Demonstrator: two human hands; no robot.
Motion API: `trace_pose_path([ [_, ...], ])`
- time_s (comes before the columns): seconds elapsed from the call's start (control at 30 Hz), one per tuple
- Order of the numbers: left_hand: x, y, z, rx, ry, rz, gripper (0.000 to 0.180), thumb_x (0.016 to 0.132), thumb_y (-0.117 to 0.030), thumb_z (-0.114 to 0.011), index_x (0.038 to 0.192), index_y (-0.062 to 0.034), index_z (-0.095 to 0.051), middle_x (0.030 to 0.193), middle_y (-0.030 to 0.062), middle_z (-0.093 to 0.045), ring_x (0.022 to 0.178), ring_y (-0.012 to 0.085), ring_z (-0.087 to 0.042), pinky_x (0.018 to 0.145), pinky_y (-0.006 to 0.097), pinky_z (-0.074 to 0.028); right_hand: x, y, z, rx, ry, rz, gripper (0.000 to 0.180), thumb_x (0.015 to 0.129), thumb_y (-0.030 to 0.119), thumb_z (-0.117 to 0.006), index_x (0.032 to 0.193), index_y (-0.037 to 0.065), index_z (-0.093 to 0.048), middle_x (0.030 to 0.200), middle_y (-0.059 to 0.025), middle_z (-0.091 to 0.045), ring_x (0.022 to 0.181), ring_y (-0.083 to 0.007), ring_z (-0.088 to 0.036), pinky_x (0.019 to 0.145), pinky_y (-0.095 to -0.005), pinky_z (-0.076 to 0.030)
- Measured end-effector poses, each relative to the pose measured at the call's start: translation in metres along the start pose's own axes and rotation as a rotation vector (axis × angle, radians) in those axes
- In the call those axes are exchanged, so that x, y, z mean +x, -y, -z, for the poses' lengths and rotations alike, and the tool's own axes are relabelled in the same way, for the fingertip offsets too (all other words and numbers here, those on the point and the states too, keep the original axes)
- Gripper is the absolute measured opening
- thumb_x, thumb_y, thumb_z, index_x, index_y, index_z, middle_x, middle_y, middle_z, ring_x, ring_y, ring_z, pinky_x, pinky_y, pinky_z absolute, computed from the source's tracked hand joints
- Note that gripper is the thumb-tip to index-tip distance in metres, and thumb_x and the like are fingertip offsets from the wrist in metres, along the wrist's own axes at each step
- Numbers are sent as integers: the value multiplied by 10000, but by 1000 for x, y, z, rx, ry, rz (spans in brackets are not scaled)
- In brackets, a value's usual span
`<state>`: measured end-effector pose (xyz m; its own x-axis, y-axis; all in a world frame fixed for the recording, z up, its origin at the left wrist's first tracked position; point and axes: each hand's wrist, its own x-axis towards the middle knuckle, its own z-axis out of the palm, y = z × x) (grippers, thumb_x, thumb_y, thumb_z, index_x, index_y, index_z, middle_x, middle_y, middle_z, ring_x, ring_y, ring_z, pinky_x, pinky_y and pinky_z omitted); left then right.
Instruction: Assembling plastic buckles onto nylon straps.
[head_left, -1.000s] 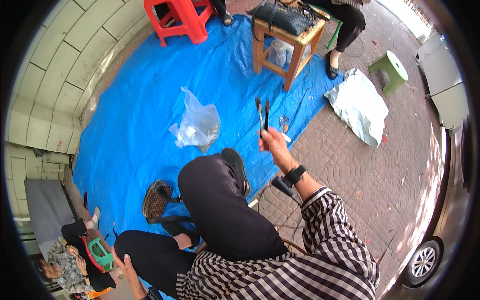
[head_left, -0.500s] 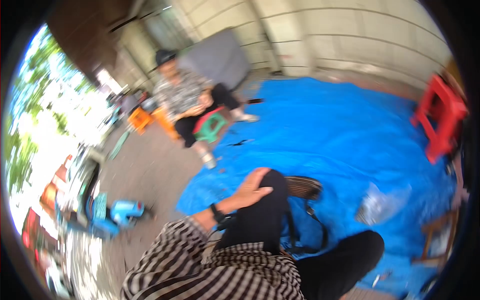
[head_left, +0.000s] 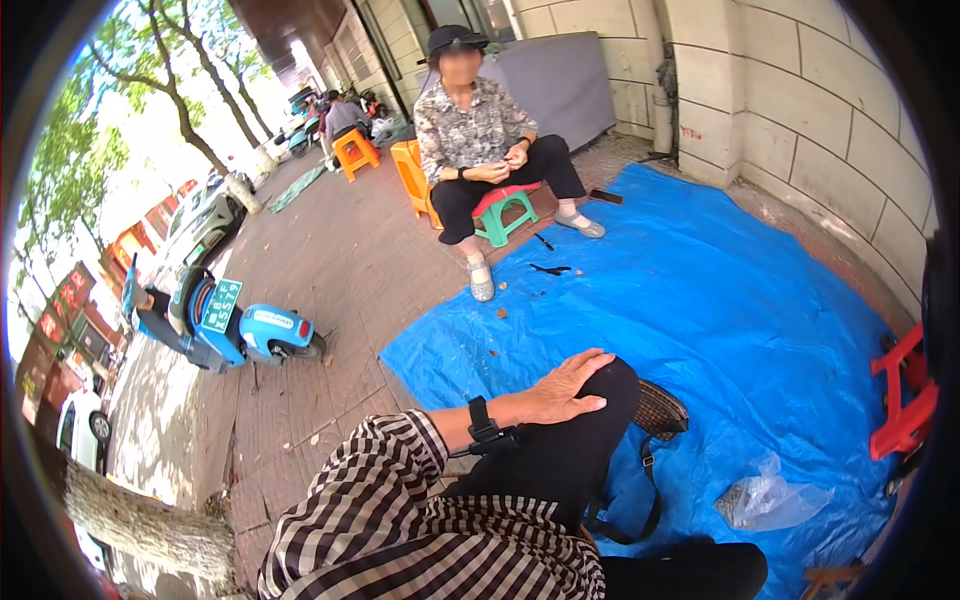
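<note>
My left hand [head_left: 568, 392] lies on my bent left knee [head_left: 610, 402], thumb apart and fingers stretched flat over the black trouser cloth, with nothing in it. Around that wrist sits a black band [head_left: 487, 424] with a small black device. Just beyond the knee a brown woven bag [head_left: 662, 408] rests on the blue tarp [head_left: 750, 330], partly hidden by my leg. Its black strap [head_left: 652, 495] loops toward me. A clear plastic bag [head_left: 782, 500] with greyish contents I cannot make out lies farther right. My right hand is outside the picture.
Ahead, a person [head_left: 475, 130] sits on a red-topped green stool [head_left: 505, 217], hands together. Orange stools [head_left: 357, 155] stand behind. A blue scooter [head_left: 225, 325] is parked at left, a red stool [head_left: 903, 395] is at right. A pale block wall [head_left: 800, 100] bounds the tarp.
The view has swung left, bringing more of the street and the scooter into the picture. My left hand stays on the knee.
</note>
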<state>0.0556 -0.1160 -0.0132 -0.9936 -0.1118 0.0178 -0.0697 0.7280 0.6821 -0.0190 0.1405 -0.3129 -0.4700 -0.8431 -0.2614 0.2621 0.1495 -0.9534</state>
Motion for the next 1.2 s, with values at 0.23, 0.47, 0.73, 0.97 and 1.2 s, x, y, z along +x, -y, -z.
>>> trace_pose_path([
  [0.23,-2,7,0,16,-16,-17,698,853,-455,-494,1400,-131,-206,1436,165,-182,1327,349,-188,1077,451,-208,20,-10,-28,-167,139,-19,198,848,231,-514,913,75,-617,716,-64,-599,642,-146,-566,562,-267,-457],
  [0.47,2,11,-2,28,-10,-35,735,860,-551,-434,1403,-117,-193,1430,181,-172,1331,354,-170,1076,460,-200,21,-23,-46,-303,217,-36,215,838,238,-516,923,74,-626,729,-79,-611,666,-161,-582,578,-276,-466],
  [0.73,2,9,-4,30,0,-21,733,857,-540,-444,1404,-122,-191,1434,177,-165,1334,352,-164,1079,461,-196,33,-28,-81,-428,293,-24,236,825,246,-519,935,72,-635,744,-96,-625,694,-178,-601,596,-286,-476],
  [0.97,0,5,0,38,-21,-27,693,858,-458,-494,1392,-108,-224,1428,181,-188,1322,352,-192,1083,444,-190,47,-32,-111,-547,362,-20,255,815,252,-522,945,71,-644,757,-111,-637,718,-193,-617,612,-295,-485],
  [1.2,21,3,-14,-35,-65,-195,600,791,-240,-602,1280,16,-367,1267,199,-392,1212,310,-355,1035,381,-269,-50,-76,-5,-496,-266,-266,274,804,259,-524,955,70,-653,770,-126,-649,743,-208,-633,628,-304,-493],
])
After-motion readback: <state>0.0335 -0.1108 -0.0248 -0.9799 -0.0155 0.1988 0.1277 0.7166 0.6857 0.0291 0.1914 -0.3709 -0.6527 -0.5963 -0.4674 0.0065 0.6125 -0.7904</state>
